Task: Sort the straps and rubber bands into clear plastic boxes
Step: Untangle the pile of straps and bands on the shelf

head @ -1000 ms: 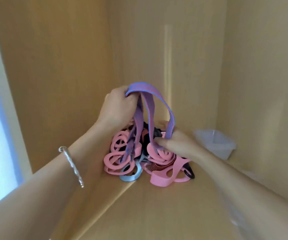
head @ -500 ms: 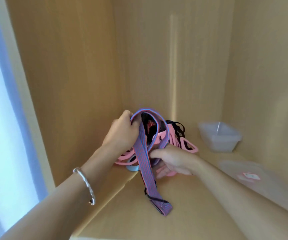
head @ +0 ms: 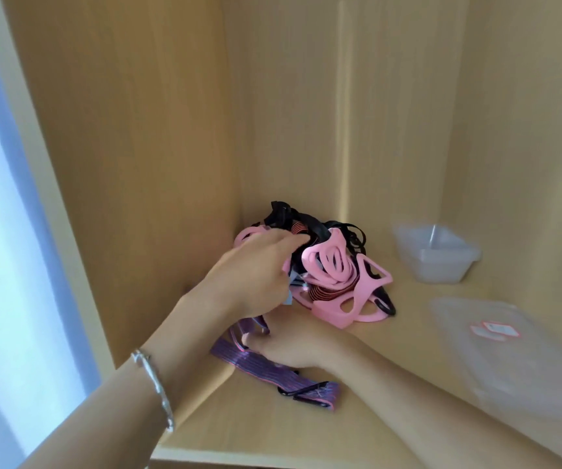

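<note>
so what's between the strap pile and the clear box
Nothing: in the head view, only bare shelf separates the strap pile from the clear box.

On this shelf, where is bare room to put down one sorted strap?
Bare wood lies between the pile of pink bands and the clear plastic box, and along the front edge near the purple strap. The left back corner is crowded: the pile, the left hand and right hand. The clear lid covers the right side.

no legible text, even on lid sticker (head: 494,330)
</note>
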A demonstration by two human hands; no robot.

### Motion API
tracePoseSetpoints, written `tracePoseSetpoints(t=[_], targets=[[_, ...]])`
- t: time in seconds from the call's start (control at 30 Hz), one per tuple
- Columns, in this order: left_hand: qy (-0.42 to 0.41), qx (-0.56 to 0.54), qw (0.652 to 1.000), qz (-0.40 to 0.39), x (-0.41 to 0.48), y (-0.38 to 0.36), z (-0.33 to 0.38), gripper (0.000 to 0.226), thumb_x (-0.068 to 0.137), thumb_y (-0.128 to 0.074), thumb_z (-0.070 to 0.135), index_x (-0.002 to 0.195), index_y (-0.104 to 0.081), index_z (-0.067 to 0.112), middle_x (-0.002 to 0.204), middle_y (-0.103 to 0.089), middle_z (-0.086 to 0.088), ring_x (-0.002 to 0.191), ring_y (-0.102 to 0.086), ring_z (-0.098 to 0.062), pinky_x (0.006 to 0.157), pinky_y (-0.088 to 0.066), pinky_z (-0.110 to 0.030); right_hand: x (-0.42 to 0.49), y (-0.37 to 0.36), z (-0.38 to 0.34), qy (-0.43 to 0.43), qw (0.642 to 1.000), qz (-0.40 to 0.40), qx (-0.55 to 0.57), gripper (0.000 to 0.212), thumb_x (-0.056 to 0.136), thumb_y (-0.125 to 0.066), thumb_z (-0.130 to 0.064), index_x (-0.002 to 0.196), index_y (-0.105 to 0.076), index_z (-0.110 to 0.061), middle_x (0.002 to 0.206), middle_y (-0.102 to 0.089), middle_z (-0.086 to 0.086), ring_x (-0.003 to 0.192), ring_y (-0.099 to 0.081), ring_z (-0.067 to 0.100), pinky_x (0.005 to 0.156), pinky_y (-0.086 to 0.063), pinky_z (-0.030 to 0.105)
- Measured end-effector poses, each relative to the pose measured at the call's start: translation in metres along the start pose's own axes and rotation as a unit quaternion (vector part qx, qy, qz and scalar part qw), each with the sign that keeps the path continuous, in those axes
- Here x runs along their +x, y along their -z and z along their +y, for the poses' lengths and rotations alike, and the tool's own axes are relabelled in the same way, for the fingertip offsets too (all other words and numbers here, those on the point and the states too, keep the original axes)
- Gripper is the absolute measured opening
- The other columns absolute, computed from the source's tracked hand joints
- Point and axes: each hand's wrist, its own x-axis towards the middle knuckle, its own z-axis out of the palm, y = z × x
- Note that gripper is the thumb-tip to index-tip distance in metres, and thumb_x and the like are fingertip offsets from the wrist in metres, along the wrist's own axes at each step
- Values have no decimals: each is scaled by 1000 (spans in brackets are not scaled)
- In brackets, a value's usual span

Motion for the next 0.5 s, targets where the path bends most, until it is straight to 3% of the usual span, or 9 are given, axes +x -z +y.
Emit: tracePoseSetpoints(t=[0.07,0.17,0.27,0.3,0.37,0.43,0.5], targets=[[25,15,999,-13,7,-14,-4,46,96,-39,17,142,-42,25,139,-48,-1,124,-46,-22,97,-41,-31,-2,-2,-2,6,999,-35,-10,27,93,-54,-42,85,-45,-17,80,-53,0,81,-51,22,59,-37,29],[119,67,989,-61,11,-45,-27,37,101,-31,34,130,-50,20,129,-55,-7,115,-54,-27,94,-44,-34,-8,6,4,-18,996,-83,26,41,83,-63,-55,110,-58,-24,105,-62,-5,98,-58,16,82,-47,29],[146,135,972,-122,7,-77,-50,38,102,-31,33,129,-49,14,134,-49,-12,119,-50,-31,93,-40,-37,-12,23,19,-22,996,-81,4,25,80,-62,-63,80,-57,-39,82,-55,-19,81,-53,2,67,-37,21],[146,123,975,-111,5,-84,-54,38,101,-34,33,130,-48,12,135,-48,-15,120,-49,-32,96,-39,-37,-11,28,24,-26,998,-62,-9,28,82,-60,-62,71,-55,-37,74,-52,-16,72,-50,1,63,-35,22],[154,86,982,-62,5,-91,-58,42,99,-39,33,133,-47,11,132,-50,-17,119,-49,-35,96,-39,-36,-8,33,30,-22,999,0,-24,37,88,-56,-55,73,-60,-22,71,-54,-5,66,-49,10,61,-36,31],[149,107,982,-37,7,-93,-57,43,96,-43,33,133,-48,12,131,-52,-16,118,-50,-35,95,-39,-35,-2,35,35,-19,997,68,-25,33,94,-52,-39,88,-67,-10,83,-63,5,74,-58,20,66,-45,39],[146,139,979,-38,9,-95,-55,42,94,-45,33,130,-50,12,129,-52,-14,118,-49,-33,93,-39,-34,2,38,36,-21,993,114,-22,23,94,-49,-24,96,-69,-13,92,-67,4,78,-60,21,69,-49,37]])
